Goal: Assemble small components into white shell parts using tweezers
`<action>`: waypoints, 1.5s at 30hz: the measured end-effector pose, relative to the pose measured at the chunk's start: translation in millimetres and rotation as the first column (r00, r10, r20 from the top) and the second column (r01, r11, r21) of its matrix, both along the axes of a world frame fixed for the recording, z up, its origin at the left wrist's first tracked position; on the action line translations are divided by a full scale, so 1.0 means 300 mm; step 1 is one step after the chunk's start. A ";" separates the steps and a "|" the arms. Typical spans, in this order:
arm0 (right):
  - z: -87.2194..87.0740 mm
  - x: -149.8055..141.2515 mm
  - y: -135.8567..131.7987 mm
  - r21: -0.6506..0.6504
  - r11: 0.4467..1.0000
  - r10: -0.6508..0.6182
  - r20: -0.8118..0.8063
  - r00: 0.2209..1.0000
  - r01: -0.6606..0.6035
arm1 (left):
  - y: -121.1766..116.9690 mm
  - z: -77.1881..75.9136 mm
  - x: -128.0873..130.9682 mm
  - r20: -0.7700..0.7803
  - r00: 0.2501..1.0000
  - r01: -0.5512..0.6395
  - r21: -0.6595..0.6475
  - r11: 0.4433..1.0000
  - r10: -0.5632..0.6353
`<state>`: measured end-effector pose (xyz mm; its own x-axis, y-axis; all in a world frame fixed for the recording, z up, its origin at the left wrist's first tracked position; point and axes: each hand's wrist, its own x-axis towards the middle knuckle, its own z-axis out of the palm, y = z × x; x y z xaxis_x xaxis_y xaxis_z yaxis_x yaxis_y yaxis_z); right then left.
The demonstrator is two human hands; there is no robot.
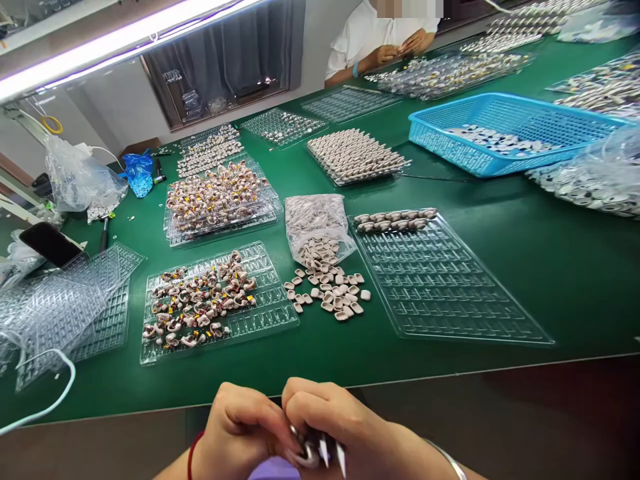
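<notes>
My left hand [245,427] and my right hand [340,420] are close together in front of the table's near edge, fingers bent inward. Between them is a small pale curved part [306,455], pinched by my left fingers and partly hidden. Out of my right hand stick two pointed metal tips [333,453], which look like tweezers. On the table ahead, a clear tray [273,320] carries many similar curved parts with dark and yellow bits. Loose beige caps [343,293] spill from a plastic bag [315,213]. To their right, another clear tray [450,287] has beige pieces along its far end.
Stacked trays of parts [217,193], a tray of beige pieces [355,157] and a blue basket [490,163] stand farther back. Stacked clear trays [75,313], a phone [50,243] and a white cable [65,393] lie left. A person in white [370,40] works across the table.
</notes>
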<state>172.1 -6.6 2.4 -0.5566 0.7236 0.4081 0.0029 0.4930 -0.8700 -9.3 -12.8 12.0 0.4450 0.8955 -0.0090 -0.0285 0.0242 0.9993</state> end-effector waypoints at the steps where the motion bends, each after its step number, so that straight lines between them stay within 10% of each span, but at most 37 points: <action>1: 0.000 0.000 -0.001 0.008 1.000 0.007 -0.003 1.000 -0.007 | -0.001 -0.001 -0.001 0.010 1.000 -0.009 -0.014 1.000 0.009; 18: 0.015 0.041 0.003 0.029 0.986 -0.165 0.001 0.986 0.165 | -0.007 -0.026 0.001 0.068 0.992 -0.111 0.135 0.985 0.103; 26: 0.021 0.059 0.020 -0.089 0.984 -0.158 -0.029 0.987 0.154 | -0.007 -0.029 0.003 0.169 0.979 -0.116 0.023 0.993 0.110; 34: -0.004 0.031 0.031 0.035 0.966 -0.248 -0.166 0.954 0.257 | -0.005 -0.061 0.019 0.244 0.909 -0.236 -0.369 0.899 0.339; 45: -0.021 0.016 0.029 0.177 0.920 -0.307 -0.230 0.924 0.350 | -0.005 -0.067 0.045 0.264 0.864 -0.275 -0.466 0.841 0.429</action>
<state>176.8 2.0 -4.0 -0.1968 0.7370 0.6466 0.0387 0.6649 -0.7460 4.2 -14.4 -8.0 0.1415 0.9410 -0.3074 -0.4530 0.3376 0.8251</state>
